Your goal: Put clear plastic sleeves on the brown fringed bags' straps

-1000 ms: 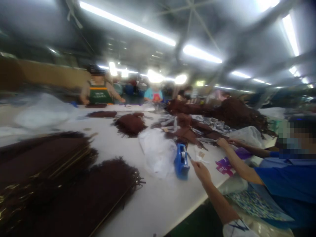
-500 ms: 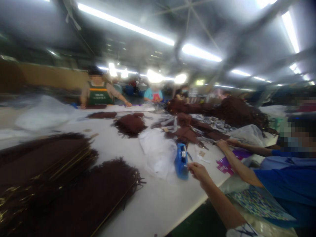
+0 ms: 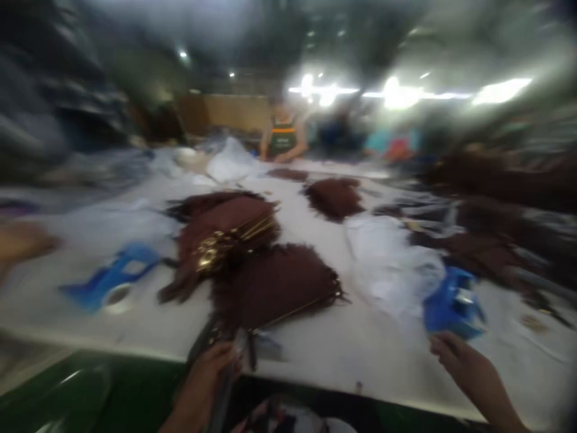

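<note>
Left fingers (image 3: 224,353) near rightward-slanting brown pouch (image 3: 277,288)

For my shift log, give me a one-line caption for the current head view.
Blurred view of a white worktable: left hand near brown fringed pieces, right hand near a blue tape dispenser.

The left hand (image 3: 208,374) curls around a blurred grey strip (image 3: 222,402) by the near edge of the table (image 3: 324,361), beside brown fringed pieces (image 3: 274,285). The right hand (image 3: 466,365) pinches its fingers (image 3: 442,344) near a blue tape dispenser (image 3: 444,307).
</note>
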A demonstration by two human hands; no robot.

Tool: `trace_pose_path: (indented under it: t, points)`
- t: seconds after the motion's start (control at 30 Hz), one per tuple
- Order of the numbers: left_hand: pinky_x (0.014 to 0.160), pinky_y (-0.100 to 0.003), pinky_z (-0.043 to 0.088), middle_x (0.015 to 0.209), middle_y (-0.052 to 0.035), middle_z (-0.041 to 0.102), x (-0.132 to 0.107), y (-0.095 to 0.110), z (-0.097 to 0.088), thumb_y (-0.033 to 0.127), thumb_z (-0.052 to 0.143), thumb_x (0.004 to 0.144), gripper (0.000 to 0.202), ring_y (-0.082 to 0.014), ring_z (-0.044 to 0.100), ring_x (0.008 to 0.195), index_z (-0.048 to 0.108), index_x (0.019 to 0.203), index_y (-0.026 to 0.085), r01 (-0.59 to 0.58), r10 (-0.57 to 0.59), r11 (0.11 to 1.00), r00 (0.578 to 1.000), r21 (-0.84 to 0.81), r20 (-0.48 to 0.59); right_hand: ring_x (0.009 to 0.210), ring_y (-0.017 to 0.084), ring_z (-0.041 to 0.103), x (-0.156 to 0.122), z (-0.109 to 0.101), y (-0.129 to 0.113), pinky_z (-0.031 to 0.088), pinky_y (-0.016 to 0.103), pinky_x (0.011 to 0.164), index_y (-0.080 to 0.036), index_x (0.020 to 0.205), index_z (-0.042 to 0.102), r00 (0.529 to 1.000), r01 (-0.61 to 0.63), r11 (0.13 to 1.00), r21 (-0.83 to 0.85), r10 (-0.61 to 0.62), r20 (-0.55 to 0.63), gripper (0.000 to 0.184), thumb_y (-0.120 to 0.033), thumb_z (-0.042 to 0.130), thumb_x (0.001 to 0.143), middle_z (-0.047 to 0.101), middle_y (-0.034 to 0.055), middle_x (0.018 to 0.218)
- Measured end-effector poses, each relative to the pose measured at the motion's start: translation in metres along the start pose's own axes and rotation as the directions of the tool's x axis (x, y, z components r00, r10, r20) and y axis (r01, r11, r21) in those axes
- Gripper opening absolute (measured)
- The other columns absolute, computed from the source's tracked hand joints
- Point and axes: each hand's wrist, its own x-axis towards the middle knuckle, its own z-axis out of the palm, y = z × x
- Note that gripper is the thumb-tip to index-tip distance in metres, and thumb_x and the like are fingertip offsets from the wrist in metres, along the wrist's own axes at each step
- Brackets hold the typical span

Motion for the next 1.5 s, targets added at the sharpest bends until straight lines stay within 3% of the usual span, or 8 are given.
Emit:
trace_pose_path:
  t: [0.07, 0.2, 0.27, 0.33, 0.43, 0.73, 1.07, 1.5]
  points:
    - [0.057, -0.025, 0.052, 0.067, -0.0016, 0.066, -0.003, -0.001, -0.007, 0.020, 0.078, 0.065, 0.022, -0.0159, 0.065, 0.061, 0.061, 0.078, 0.015, -0.046, 0.046, 0.997, 0.999, -0.058, 0.001, 0.062, 0.020, 0.064, -0.005, 0.029, -0.038, 0.051, 0.030, 0.059, -0.020, 0.097, 0.063, 0.974, 0.063, 0.969, 0.237, -0.112, 0.199, 0.041, -0.054, 0.051, 0.078, 0.071, 0.0073, 0.081]
    - [0.052, -0.023, 0.049, 0.059, -0.0003, 0.063, -0.001, -0.003, -0.004, 0.019, 0.074, 0.065, 0.018, -0.0149, 0.063, 0.056, 0.060, 0.075, 0.015, -0.071, 0.065, 0.993, 0.996, -0.097, -0.061, 0.061, 0.015, 0.059, -0.056, 0.078, -0.159, 0.048, 0.025, 0.058, -0.021, 0.100, 0.062, 0.747, 0.120, 0.836, 0.536, -0.431, 0.505, 0.031, -0.046, 0.049, 0.086, 0.068, 0.0030, 0.080]
    - [0.050, -0.023, 0.048, 0.057, -0.0009, 0.063, -0.001, -0.006, -0.004, 0.019, 0.073, 0.064, 0.018, -0.0151, 0.063, 0.054, 0.060, 0.076, 0.014, -0.077, 0.072, 0.992, 0.996, -0.099, -0.062, 0.061, 0.013, 0.057, -0.085, 0.096, -0.220, 0.046, 0.022, 0.059, -0.021, 0.094, 0.063, 0.633, 0.158, 0.773, 0.614, -0.557, 0.538, 0.022, -0.035, 0.047, 0.089, 0.066, 0.0001, 0.077]
    - [0.050, -0.023, 0.047, 0.057, -0.0017, 0.063, -0.001, -0.008, -0.006, 0.020, 0.073, 0.064, 0.018, -0.0152, 0.062, 0.054, 0.061, 0.077, 0.013, -0.086, 0.081, 0.991, 0.995, -0.103, -0.053, 0.061, 0.012, 0.055, -0.103, 0.111, -0.265, 0.043, 0.021, 0.059, -0.022, 0.090, 0.065, 0.560, 0.201, 0.714, 0.670, -0.645, 0.520, 0.019, -0.027, 0.047, 0.089, 0.064, -0.0015, 0.075]
    - [0.051, -0.023, 0.046, 0.058, -0.0033, 0.065, -0.001, -0.009, -0.010, 0.022, 0.073, 0.065, 0.019, -0.0152, 0.062, 0.053, 0.063, 0.079, 0.012, -0.105, 0.101, 0.988, 0.994, -0.113, -0.038, 0.062, 0.012, 0.054, -0.114, 0.130, -0.300, 0.040, 0.020, 0.059, -0.021, 0.085, 0.066, 0.499, 0.272, 0.647, 0.712, -0.728, 0.470, 0.021, -0.023, 0.046, 0.089, 0.061, -0.0025, 0.070]
    - [0.050, -0.023, 0.040, 0.056, -0.0051, 0.066, -0.001, -0.001, -0.014, 0.019, 0.072, 0.062, 0.017, -0.0136, 0.058, 0.048, 0.068, 0.076, 0.009, -0.152, 0.157, 0.978, 0.987, -0.143, 0.023, 0.070, 0.014, 0.059, -0.114, 0.160, -0.316, 0.038, 0.021, 0.066, -0.022, 0.084, 0.068, 0.428, 0.434, 0.626, 0.648, -0.776, 0.463, 0.027, -0.010, 0.044, 0.085, 0.069, -0.0003, 0.078]
    - [0.051, -0.024, 0.039, 0.056, -0.0055, 0.066, 0.002, 0.002, -0.022, 0.017, 0.067, 0.063, 0.015, -0.0139, 0.058, 0.049, 0.068, 0.075, 0.009, -0.138, 0.142, 0.988, 0.988, -0.070, 0.058, 0.078, 0.016, 0.058, -0.121, 0.165, -0.317, 0.036, 0.022, 0.070, -0.022, 0.089, 0.066, 0.463, 0.573, 0.634, 0.520, -0.773, 0.432, 0.030, -0.004, 0.043, 0.081, 0.068, 0.0014, 0.084]
    - [0.059, -0.028, 0.044, 0.062, -0.0054, 0.068, -0.003, 0.000, -0.023, 0.018, 0.063, 0.063, 0.018, -0.0179, 0.061, 0.058, 0.069, 0.079, 0.011, -0.176, 0.178, 0.984, 0.983, -0.034, 0.035, 0.086, 0.017, 0.062, -0.130, 0.160, -0.329, 0.038, 0.023, 0.070, -0.026, 0.097, 0.064, 0.438, 0.763, 0.598, 0.247, -0.759, 0.482, 0.036, -0.002, 0.041, 0.081, 0.068, 0.0017, 0.092]
